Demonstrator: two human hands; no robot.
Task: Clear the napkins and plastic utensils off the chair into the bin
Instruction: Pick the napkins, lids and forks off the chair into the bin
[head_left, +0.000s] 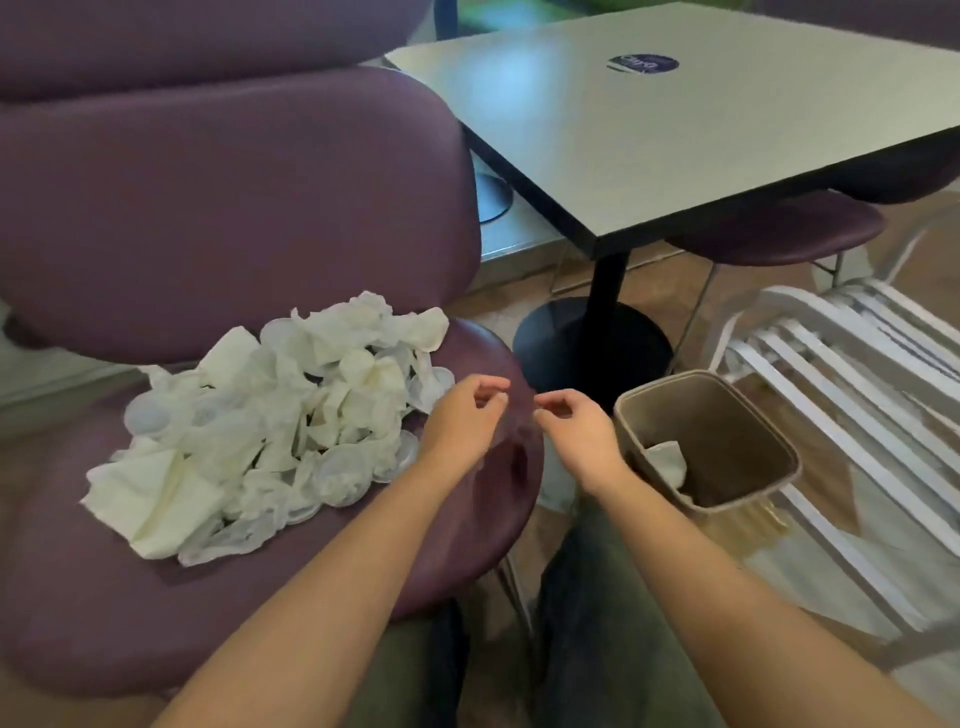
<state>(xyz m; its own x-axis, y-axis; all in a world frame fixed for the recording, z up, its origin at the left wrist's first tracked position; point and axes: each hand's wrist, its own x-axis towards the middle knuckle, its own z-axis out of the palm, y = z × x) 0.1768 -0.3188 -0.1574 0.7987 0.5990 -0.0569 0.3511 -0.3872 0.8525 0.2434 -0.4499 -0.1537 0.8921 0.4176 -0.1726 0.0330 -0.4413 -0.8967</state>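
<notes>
Head view: barely begun, with one napkin (667, 460) in bin (779, 447) at right, pile of napkins and plastic lids (270, 421) left on chair (156, 597); left hand (462, 421) and right hand (576, 431) loosely curled, possibly pinching clear plastic, cannot tell.

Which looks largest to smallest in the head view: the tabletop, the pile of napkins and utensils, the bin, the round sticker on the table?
1. Tabletop
2. Pile of napkins and utensils
3. Bin
4. Round sticker

The pile and bin sit nearer the camera than the tabletop, so real sizes may differ.
</notes>
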